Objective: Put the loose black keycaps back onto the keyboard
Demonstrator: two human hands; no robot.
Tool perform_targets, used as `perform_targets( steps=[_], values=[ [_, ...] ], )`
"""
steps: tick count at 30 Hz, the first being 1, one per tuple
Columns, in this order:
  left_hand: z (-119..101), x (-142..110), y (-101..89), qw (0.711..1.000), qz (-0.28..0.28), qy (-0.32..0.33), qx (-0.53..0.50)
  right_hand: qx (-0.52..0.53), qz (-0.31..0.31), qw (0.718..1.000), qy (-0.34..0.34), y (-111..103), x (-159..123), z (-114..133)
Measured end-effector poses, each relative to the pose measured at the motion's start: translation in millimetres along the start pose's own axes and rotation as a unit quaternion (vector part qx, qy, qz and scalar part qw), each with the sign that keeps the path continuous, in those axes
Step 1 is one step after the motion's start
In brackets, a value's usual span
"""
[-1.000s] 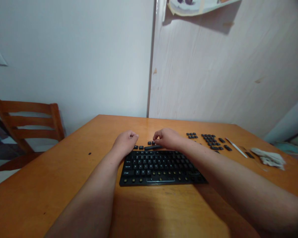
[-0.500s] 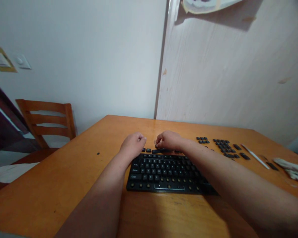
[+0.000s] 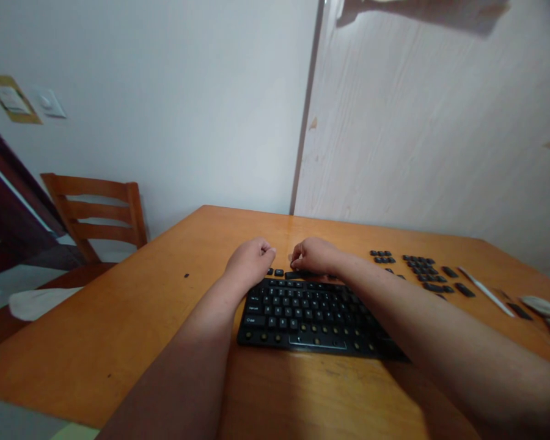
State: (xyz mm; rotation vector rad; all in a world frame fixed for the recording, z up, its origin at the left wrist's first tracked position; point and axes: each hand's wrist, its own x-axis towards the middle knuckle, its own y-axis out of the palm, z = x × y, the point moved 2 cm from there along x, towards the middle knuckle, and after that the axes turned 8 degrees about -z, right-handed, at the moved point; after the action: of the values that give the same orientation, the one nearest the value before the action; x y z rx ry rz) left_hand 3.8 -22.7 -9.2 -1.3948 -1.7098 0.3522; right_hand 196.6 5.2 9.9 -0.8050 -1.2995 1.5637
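A black keyboard (image 3: 302, 311) lies on the wooden table between my forearms. Its lower rows show bare key mounts, while the upper left rows carry keycaps. My left hand (image 3: 252, 260) is closed just behind the keyboard's back left corner, thumb against the curled fingers; whatever it may hold is hidden. Beyond the back edge, my right hand (image 3: 314, 255) pinches at a small dark keycap, mostly covered by the fingertips. A long black spacebar (image 3: 297, 275) lies below that hand, and a loose keycap (image 3: 279, 272) sits beside it. My right forearm covers the keyboard's right end.
Several loose keycaps (image 3: 419, 267) lie in groups at the right. Past them are a white stick (image 3: 486, 291), a small dark piece (image 3: 519, 311) and a whitish cloth (image 3: 547, 311). A tiny dark piece (image 3: 186, 275) lies at left, near a wooden chair (image 3: 101, 214).
The camera view has swung left, shifting the scene rightward. My right fingers have closed in on a loose keycap behind the keyboard. My left hand stays closed in about the same place.
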Motion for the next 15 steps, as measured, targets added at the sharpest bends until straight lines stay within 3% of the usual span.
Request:
perform_targets(
  steps=[15],
  values=[
    [-6.8, -0.9, -3.8, 0.999, 0.015, 0.004, 0.033, 0.008, -0.015, 1.0, 0.003, -3.9, -2.8, 3.6]
  ],
)
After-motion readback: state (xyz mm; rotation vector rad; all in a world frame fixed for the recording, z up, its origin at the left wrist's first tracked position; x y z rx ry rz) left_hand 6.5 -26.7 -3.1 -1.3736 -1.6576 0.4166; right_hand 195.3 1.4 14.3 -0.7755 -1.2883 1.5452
